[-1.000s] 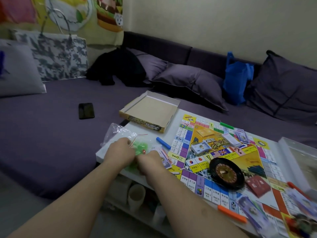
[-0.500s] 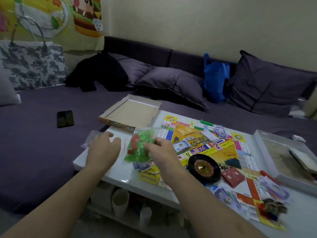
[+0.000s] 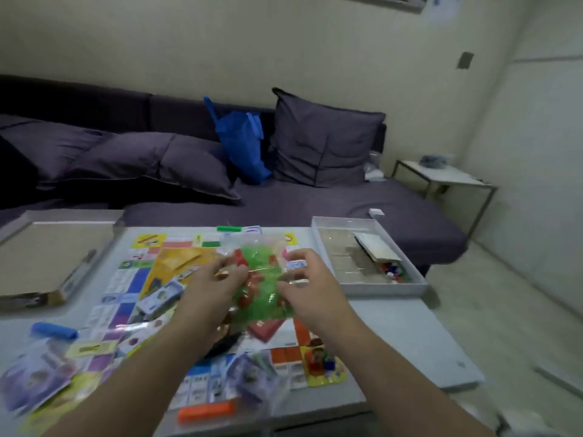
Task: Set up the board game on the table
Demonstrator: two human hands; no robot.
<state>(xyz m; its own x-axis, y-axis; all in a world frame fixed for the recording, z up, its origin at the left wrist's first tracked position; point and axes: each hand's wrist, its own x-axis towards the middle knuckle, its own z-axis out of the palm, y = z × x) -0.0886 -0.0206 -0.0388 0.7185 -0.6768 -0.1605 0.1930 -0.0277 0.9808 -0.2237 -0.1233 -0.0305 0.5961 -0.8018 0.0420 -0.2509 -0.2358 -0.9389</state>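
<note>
**Board's down, pieces still bagged**

Going left to right. The box lid (image 3: 53, 257) sits upside down at the tabletop's (image 3: 394, 335) 9 o'clock edge, out of the way. Down at 7 o'clock there's a blue stick (image 3: 53, 331) and loose paper money (image 3: 34, 380), not sorted yet. The game board (image 3: 176, 279) is already unfolded flat across the middle, with a small card deck (image 3: 161, 296) lying on it and an orange stick (image 3: 205, 413) at its 6 o'clock edge.

Right above the board's centre I've got the clear bag of green and red pieces (image 3: 258, 279) lifted up. My left hand (image 3: 214, 285) pinches its 9 o'clock side, my right hand (image 3: 306, 285) pinches the 3 o'clock side, both forearms stretched forward, so each grip is closed on the plastic. Looks like I'm about to pull it open.

Over at 2 o'clock the box tray (image 3: 410, 287) holds a few more bits and a booklet.

So roughly halfway I'd say: board out, but houses, money and leftovers need laying out.
</note>
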